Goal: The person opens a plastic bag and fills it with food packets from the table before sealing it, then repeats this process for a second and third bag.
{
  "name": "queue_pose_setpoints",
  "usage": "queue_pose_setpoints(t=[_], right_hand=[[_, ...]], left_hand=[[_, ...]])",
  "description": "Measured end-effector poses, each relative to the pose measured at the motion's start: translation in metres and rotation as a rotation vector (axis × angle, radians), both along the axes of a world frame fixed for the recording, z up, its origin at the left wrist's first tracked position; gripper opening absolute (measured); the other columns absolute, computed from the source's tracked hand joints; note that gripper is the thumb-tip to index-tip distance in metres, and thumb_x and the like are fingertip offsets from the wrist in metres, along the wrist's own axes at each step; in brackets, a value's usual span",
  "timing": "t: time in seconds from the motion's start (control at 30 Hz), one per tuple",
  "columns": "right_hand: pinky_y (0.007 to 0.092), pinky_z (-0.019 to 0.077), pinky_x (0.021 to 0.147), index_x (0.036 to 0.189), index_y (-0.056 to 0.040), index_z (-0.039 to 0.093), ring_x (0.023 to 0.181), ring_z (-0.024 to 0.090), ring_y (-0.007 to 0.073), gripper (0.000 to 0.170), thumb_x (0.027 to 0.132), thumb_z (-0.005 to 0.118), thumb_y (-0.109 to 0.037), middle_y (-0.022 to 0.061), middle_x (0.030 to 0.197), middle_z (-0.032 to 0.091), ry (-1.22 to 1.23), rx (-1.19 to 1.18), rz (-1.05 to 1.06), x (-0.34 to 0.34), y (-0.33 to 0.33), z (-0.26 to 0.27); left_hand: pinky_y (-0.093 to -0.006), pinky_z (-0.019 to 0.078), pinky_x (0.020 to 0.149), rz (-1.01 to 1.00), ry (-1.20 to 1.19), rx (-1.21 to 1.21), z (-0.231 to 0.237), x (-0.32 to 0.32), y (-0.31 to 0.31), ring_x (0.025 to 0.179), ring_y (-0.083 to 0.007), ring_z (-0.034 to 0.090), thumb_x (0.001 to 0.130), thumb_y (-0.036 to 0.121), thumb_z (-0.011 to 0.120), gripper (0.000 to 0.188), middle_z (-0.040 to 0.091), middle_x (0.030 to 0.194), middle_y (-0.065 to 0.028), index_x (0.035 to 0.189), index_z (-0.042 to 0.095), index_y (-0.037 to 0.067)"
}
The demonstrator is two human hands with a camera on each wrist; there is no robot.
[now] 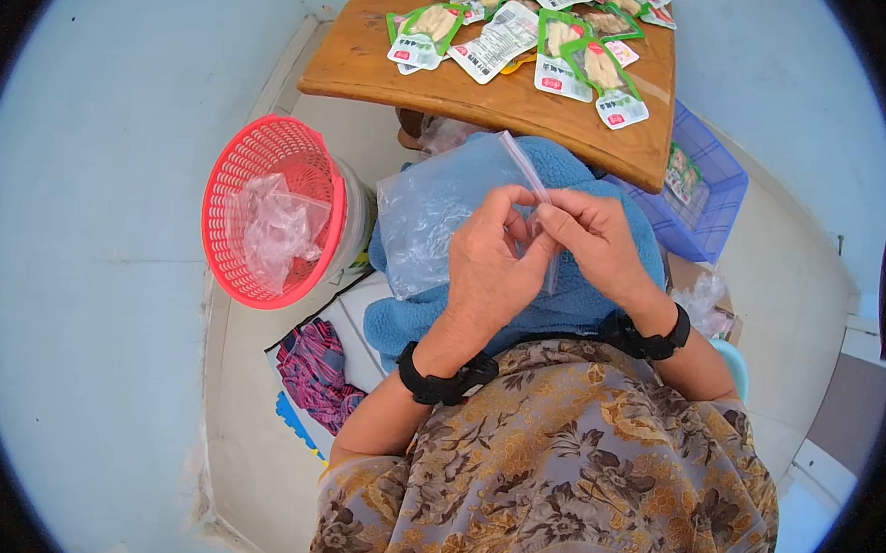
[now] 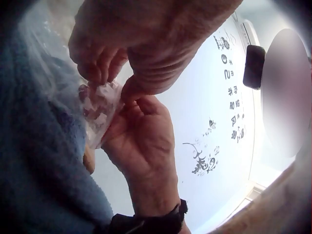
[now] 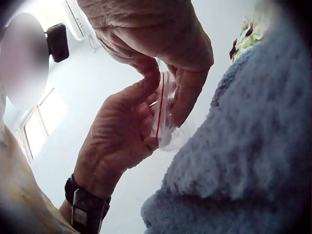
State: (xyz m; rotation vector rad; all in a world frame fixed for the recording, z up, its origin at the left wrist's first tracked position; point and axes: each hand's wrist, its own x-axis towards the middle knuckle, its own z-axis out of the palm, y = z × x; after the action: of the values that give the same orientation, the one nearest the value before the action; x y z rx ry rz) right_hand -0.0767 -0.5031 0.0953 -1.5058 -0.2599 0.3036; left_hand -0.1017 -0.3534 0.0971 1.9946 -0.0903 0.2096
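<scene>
Two hands are working close together at the edge of a clear zip bag [image 1: 416, 215]. The left hand [image 1: 488, 269] is pinching the plastic btwn thumb & fingers; the right hand [image 1: 605, 250] is doing likewise just beside it, at the zip strip [image 1: 524, 166]. Neither is spreading wide.

Step in hand is prob. handling the bag's mouth, w/ the fingers either parting or pressing the zip; can't tell which, b/c fingertips are covering that spot. Next move is prob. calling for a firm pinch each side & small finger shifts along the strip, w/out creasing the thin film.

The bag is hanging over blue fleece [image 1: 390, 324], on the near side of the desk [image 1: 452, 97] carrying the packets [image 1: 604, 70]. A red basket [image 1: 216, 205] is standing to its left.

Re direction: the zip edge is facing right, the body is spreading left. The strip is running approx. far to near, its far end leaning left; in the right wrist view its red line [image 3: 162, 105] is showing nearly upright. Long axis of the whole bag: can't tell, b/c the hands are hiding part & the film is crumpling.
</scene>
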Motion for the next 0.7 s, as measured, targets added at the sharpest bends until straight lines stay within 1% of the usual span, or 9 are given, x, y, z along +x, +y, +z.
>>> queue_pose_setpoints(t=[0.2,0.27,0.3,0.37,0.4,0.47,0.5,0.57,0.7], right_hand=[[0.0228,0.0469,0.057,0.096,0.0028,0.068,0.064,0.055,0.0041,0.028,0.100,0.052,-0.019,-0.0010,0.072,0.062,0.071,-0.053,-0.039,0.000,0.001,-0.006],[0.0230,0.0472,0.057,0.093,0.0027,0.068,0.064,0.055,0.0046,0.030,0.100,0.051,-0.020,-0.0008,0.071,0.062,0.116,-0.039,-0.038,-0.001,0.003,-0.004],[0.0231,0.0475,0.056,0.090,0.0024,0.068,0.063,0.056,0.0051,0.031,0.101,0.051,-0.021,-0.0003,0.070,0.062,0.145,0.014,-0.035,-0.002,0.005,-0.003],[0.0233,0.0478,0.056,0.088,0.0021,0.068,0.062,0.056,0.0057,0.032,0.101,0.050,-0.022,0.0001,0.069,0.062,0.175,0.067,-0.032,-0.003,0.006,-0.002],[0.0232,0.0480,0.056,0.088,0.0020,0.067,0.062,0.057,0.0059,0.032,0.101,0.050,-0.022,0.0003,0.070,0.062,0.166,0.060,-0.023,-0.003,0.006,-0.002],[0.0232,0.0482,0.056,0.087,0.0020,0.067,0.062,0.057,0.0062,0.032,0.101,0.050,-0.022,0.0005,0.070,0.062,0.157,0.052,-0.015,-0.003,0.005,-0.002],[0.0233,0.0483,0.056,0.086,0.0017,0.066,0.062,0.057,0.0063,0.032,0.101,0.050,-0.021,0.0004,0.070,0.061,0.167,0.062,-0.005,-0.003,0.005,-0.003],[0.0233,0.0484,0.056,0.085,0.0015,0.065,0.062,0.057,0.0065,0.032,0.101,0.049,-0.021,0.0003,0.069,0.061,0.178,0.071,0.006,-0.003,0.006,-0.006],[0.0240,0.0491,0.056,0.083,0.0004,0.063,0.060,0.058,0.0073,0.032,0.102,0.048,-0.020,0.0011,0.068,0.060,0.149,0.044,-0.018,-0.003,0.007,-0.010]], left_hand=[[-0.0236,0.0390,0.047,0.036,-0.064,0.085,0.003,-0.003,-0.002,0.052,-0.0060,0.047,0.080,0.008,0.078,0.027,0.055,0.064,-0.0005,0.102,0.063,0.005],[-0.0333,0.0466,0.054,0.047,-0.001,0.062,0.003,-0.004,-0.001,0.057,-0.0206,0.056,0.079,0.011,0.075,0.021,0.057,0.067,-0.0068,0.096,0.064,0.005],[-0.0333,0.0466,0.054,0.047,0.000,0.062,0.002,-0.004,-0.001,0.057,-0.0206,0.056,0.079,0.011,0.075,0.021,0.057,0.067,-0.0068,0.096,0.064,0.005],[-0.0293,0.0461,0.053,0.041,0.056,-0.110,-0.004,-0.003,0.001,0.057,-0.0139,0.056,0.082,0.007,0.072,0.011,0.060,0.069,-0.0056,0.090,0.065,0.003],[-0.0293,0.0461,0.053,0.041,0.057,-0.110,-0.007,-0.003,0.001,0.057,-0.0139,0.056,0.082,0.007,0.072,0.011,0.060,0.069,-0.0056,0.090,0.065,0.003],[-0.0250,0.0454,0.054,0.031,0.147,-0.348,-0.012,-0.002,0.001,0.059,-0.0081,0.055,0.084,0.002,0.069,0.004,0.062,0.070,-0.0044,0.087,0.066,0.001],[-0.0250,0.0454,0.054,0.030,0.148,-0.348,-0.012,-0.003,0.002,0.059,-0.0081,0.055,0.084,0.002,0.069,0.004,0.062,0.070,-0.0044,0.087,0.066,0.001],[-0.0204,0.0463,0.057,-0.012,0.152,-0.264,-0.011,-0.003,0.005,0.066,-0.0026,0.055,0.090,0.003,0.066,0.003,0.063,0.075,0.0022,0.091,0.066,0.000],[-0.0198,0.0464,0.059,-0.027,0.189,-0.338,-0.004,-0.005,0.010,0.067,-0.0024,0.055,0.090,0.003,0.065,0.003,0.063,0.075,0.0029,0.090,0.066,0.000]])
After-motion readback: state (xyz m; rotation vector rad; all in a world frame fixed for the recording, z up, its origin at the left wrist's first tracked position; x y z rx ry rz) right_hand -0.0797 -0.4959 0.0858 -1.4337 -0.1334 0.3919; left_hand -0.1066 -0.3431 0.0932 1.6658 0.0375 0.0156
